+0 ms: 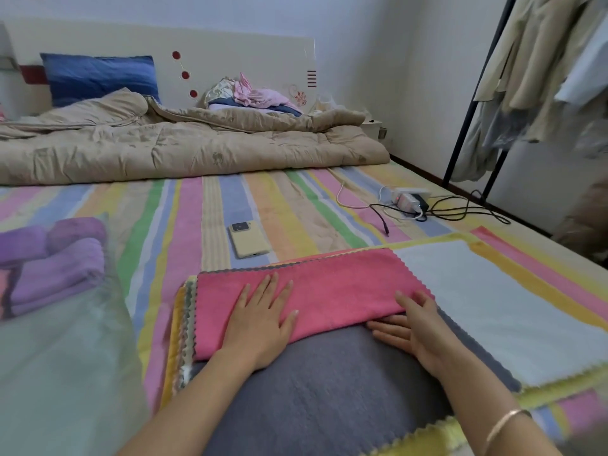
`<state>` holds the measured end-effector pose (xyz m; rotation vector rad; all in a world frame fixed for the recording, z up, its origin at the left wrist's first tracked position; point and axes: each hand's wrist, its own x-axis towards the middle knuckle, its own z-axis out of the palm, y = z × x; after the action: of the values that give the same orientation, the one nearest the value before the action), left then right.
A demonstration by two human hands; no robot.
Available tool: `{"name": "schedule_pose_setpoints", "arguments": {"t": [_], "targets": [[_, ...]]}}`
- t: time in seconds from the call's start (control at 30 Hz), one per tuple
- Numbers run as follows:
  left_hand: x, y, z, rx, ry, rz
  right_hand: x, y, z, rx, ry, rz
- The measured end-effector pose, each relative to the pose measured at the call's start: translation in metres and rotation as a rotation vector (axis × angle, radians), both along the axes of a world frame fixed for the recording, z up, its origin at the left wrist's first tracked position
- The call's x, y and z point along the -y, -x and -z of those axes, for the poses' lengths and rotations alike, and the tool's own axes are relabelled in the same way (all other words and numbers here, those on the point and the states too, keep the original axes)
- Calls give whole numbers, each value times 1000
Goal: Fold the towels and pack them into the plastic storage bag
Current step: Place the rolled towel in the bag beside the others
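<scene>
A pink towel [329, 284], folded in half, lies on top of a stack of flat towels whose grey one [312, 390] shows below it. My left hand [260, 320] presses flat on the pink towel with fingers spread. My right hand [408, 327] lies open at the towel's right front corner, fingers straight along its folded edge. A pale blue towel [493, 307] is spread out to the right. At the left stands the clear plastic storage bag [65, 357], with rolled purple towels [56, 258] inside it.
A phone [248, 239] lies on the striped bedsheet behind the towels. A power strip with cables [411, 200] sits at the right. A beige quilt [181, 146] and a clothes pile cover the far bed. A clothes rack [477, 93] stands at the right.
</scene>
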<state>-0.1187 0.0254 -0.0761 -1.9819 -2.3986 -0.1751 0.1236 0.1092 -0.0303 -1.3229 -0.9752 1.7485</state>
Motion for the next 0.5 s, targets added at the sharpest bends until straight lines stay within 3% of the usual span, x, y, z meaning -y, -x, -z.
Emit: {"name": "schedule_pose_setpoints", "arguments": {"t": [0.07, 0.13, 0.23, 0.33, 0.4, 0.5], "targets": [[12, 8, 0, 3, 26, -60, -5, 7, 5, -132, -41, 37], [26, 16, -1, -1, 17, -185, -11, 17, 12, -84, -125, 77], [42, 30, -1, -16, 32, -397, -9, 31, 14, 202, -263, 163], [52, 43, -11, 266, 46, -490, -1, 41, 6, 562, -582, 95], [59, 50, -20, 309, -119, -515, 8, 55, -2, 691, -853, 22], [71, 49, -38, 432, -568, -432, 35, 87, -11, 805, -1210, -166]]}}
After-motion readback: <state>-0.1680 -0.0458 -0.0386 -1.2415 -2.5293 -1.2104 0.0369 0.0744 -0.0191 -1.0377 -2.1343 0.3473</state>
